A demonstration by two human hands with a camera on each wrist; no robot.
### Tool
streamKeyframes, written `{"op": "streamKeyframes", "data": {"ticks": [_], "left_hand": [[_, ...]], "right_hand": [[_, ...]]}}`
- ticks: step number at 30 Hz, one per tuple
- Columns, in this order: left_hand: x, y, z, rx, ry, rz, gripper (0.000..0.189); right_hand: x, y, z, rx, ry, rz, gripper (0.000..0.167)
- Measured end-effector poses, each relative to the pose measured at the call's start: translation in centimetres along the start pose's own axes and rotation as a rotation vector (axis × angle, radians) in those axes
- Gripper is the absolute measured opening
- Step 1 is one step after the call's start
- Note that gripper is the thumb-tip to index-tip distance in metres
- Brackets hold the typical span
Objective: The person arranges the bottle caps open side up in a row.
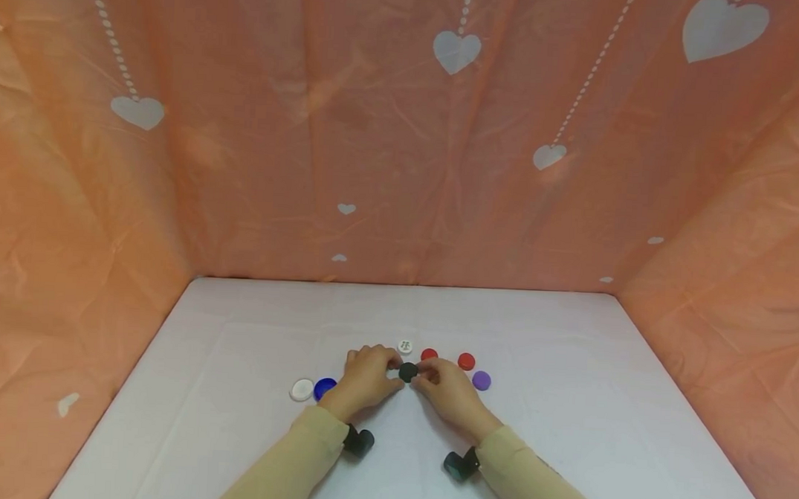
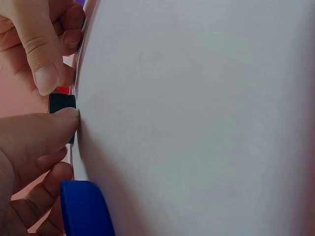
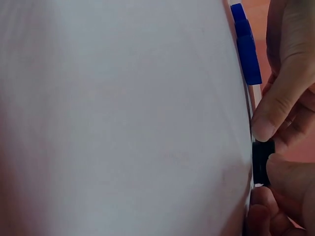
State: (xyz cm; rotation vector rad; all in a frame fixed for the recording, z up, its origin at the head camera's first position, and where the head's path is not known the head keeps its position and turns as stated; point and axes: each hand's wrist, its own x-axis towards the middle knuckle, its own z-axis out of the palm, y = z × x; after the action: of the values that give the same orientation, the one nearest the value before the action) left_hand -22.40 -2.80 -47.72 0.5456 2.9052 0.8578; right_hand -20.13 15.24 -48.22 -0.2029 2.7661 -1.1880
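Observation:
A black bottle cap point(image 1: 408, 372) lies on the white table between the two hands. My left hand point(image 1: 369, 376) has its thumb and forefinger at the cap's left side; in the left wrist view the thumb overlaps the dark cap point(image 2: 62, 103). From the other side my right hand point(image 1: 452, 395) pinches the same cap, its thumb across the black side point(image 3: 263, 162) in the right wrist view. Beside the left wrist sits a blue cap point(image 1: 324, 388), partly covered by that hand. Ribbed blue caps point(image 3: 248, 59) also show past the left thumb in the right wrist view.
Left of the blue cap lies a white cap point(image 1: 302, 390). Behind the hands are a small white cap with dark marks point(image 1: 405, 346), one red cap point(image 1: 429, 353) and another red cap point(image 1: 466, 361). A purple cap point(image 1: 481, 380) lies right of the right hand. Orange cloth point(image 1: 391, 145) walls the table's back and sides.

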Motion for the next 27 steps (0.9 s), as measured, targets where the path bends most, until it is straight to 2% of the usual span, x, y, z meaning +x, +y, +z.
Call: {"op": "streamKeyframes", "data": {"ticks": [7,14,22,27], "left_hand": [[0.1,0.2,0.0,-0.005,-0.008,-0.008,0.022],[0.0,-0.1,0.0,-0.021,0.015,0.051,0.025],[-1.0,-0.3,-1.2,-0.120,0.069,0.128,0.026],[-2.0,-0.5,-1.8,-0.133,0.073,0.123,0.022]], "right_hand": [[-0.1,0.1,0.0,-0.002,0.000,0.000,0.026],[-0.1,0.2,-0.1,0.054,0.003,-0.030,0.024],[-0.6,-0.4,-0.5,0.168,-0.006,-0.066,0.018],[-1.0,-1.1,-0.4,0.173,-0.031,-0.086,0.018]]}}
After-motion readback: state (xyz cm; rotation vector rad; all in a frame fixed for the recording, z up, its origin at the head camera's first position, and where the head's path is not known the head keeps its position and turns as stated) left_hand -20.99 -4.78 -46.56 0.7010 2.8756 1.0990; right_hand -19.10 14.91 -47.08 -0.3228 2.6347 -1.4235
